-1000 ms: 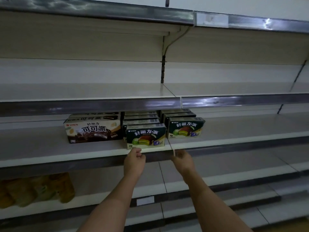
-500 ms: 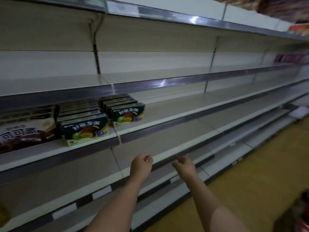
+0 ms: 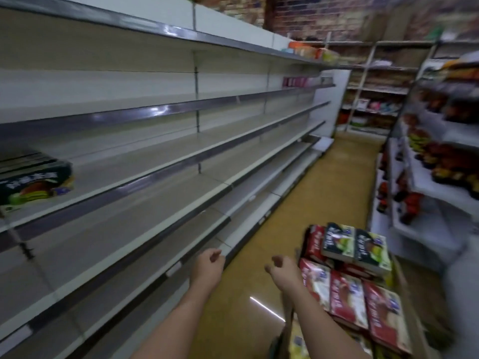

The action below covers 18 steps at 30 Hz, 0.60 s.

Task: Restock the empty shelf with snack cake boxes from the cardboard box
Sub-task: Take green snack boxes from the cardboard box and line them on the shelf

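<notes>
At the lower right, a cardboard box [image 3: 399, 278] holds red snack cake boxes [image 3: 347, 299] with two dark green boxes [image 3: 355, 244] lying on top. A dark green snack cake box [image 3: 33, 182] stands on the long bare shelf [image 3: 160, 161] at the far left edge of view. My left hand [image 3: 208, 265] hangs in the air over the aisle floor, fingers loosely curled, holding nothing. My right hand [image 3: 282, 269] is just left of the red boxes, fingers loosely curled and holding nothing. Neither hand touches a box.
Long bare shelves [image 3: 207, 104] run down the left side of the aisle. A stocked rack [image 3: 440, 156] lines the right side. The yellow floor [image 3: 337, 177] runs between them toward more shelving [image 3: 373, 94] at the far end.
My view has swung right, away from the stocked boxes toward the aisle and the cardboard box. Both hands have left the shelf edge and dropped lower.
</notes>
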Motion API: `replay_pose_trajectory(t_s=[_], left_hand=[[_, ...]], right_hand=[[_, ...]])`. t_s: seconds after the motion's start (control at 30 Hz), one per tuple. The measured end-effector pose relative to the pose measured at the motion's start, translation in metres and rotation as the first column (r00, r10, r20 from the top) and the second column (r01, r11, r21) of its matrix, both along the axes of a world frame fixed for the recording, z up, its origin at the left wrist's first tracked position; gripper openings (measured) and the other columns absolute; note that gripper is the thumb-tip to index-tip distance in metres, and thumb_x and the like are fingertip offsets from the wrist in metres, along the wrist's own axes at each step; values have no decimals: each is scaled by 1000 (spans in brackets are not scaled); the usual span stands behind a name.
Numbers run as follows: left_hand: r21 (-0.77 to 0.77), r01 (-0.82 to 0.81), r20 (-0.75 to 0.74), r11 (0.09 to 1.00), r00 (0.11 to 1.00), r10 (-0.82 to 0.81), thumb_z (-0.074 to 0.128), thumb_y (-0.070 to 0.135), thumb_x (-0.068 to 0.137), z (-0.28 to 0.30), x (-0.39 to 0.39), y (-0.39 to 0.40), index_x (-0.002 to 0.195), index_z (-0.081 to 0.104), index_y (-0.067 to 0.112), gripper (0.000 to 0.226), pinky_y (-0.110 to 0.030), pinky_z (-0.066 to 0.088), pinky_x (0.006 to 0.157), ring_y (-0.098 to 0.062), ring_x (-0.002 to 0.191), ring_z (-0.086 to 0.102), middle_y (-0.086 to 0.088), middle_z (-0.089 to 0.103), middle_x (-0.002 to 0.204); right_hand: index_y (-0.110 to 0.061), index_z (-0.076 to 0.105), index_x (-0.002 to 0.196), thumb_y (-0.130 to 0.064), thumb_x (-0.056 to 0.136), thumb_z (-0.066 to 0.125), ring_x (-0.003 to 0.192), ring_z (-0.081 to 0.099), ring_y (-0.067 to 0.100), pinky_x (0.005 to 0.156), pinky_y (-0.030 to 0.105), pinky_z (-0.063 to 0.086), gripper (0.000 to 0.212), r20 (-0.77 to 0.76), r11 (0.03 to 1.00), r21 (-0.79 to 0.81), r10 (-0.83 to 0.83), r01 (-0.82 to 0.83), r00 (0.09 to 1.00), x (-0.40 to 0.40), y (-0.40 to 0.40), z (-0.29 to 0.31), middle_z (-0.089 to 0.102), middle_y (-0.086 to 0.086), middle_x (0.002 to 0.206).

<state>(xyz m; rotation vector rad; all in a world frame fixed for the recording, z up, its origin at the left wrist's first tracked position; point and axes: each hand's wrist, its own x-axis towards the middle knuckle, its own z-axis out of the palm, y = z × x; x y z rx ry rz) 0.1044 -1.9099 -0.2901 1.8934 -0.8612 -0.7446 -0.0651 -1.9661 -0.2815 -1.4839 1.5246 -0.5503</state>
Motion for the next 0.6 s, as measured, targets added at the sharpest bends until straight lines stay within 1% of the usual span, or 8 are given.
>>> replay_pose_trajectory(t_s=[0.1,0.17,0.2,0.3,0.4,0.47,0.53,0.6], left_hand=[[-8,94,4,996,996,-94,55,20,95,-3,-42,-18,124,60,14,30,-28,46,88,-13,98,54,-3,62,121],[20,122,-5,992,993,-122,55,22,95,-4,-66,-30,125,60,16,31,-30,47,92,-15,105,57,-2,62,122],[36,136,-14,990,991,-135,55,23,94,-5,-80,-38,124,60,17,30,-32,47,94,-17,107,57,-1,62,123],[61,217,-39,974,976,-215,57,23,93,-7,-116,-56,123,61,15,32,-27,43,94,-19,113,56,-3,61,125],[80,288,-61,954,957,-283,56,21,93,-12,-142,-77,126,60,11,34,-25,40,93,-20,115,55,-5,60,127],[86,323,-96,942,944,-315,57,20,92,-18,-155,-98,125,59,9,34,-25,41,91,-19,109,56,-7,60,126],[88,358,-127,930,930,-346,58,19,92,-24,-166,-120,122,60,7,33,-24,42,86,-18,100,57,-9,63,123],[103,389,-153,916,916,-372,57,21,92,-27,-176,-140,123,58,9,34,-27,48,85,-18,97,61,-8,64,119]], right_hand=[[-7,53,131,-18,87,62,117,54,22,94,26,42,46,-26,997,-25,-74,74,997,-49,-9,-2,57,9,131],[-8,54,128,-19,88,62,106,56,20,87,27,43,43,-15,992,-19,-123,123,992,-76,-14,-2,59,6,122],[-8,53,129,-19,88,61,105,55,21,85,28,43,42,-9,988,-10,-155,155,988,-91,-17,-4,58,6,121],[-9,49,134,-22,90,61,118,52,24,93,31,41,47,-19,973,2,-231,231,973,-129,-27,-7,53,9,134],[-10,46,136,-22,91,60,112,53,23,88,30,42,49,-16,957,12,-291,291,957,-155,-40,-9,51,8,135],[-11,44,138,-21,92,58,105,52,21,84,29,40,49,-8,942,22,-334,334,943,-170,-52,-11,50,8,135],[-10,43,138,-21,93,58,101,49,18,84,29,39,49,-11,931,25,-365,365,931,-183,-66,-13,49,8,136],[-9,44,136,-20,93,58,105,50,20,84,28,39,47,-22,917,30,-398,398,917,-192,-80,-14,50,9,135]])
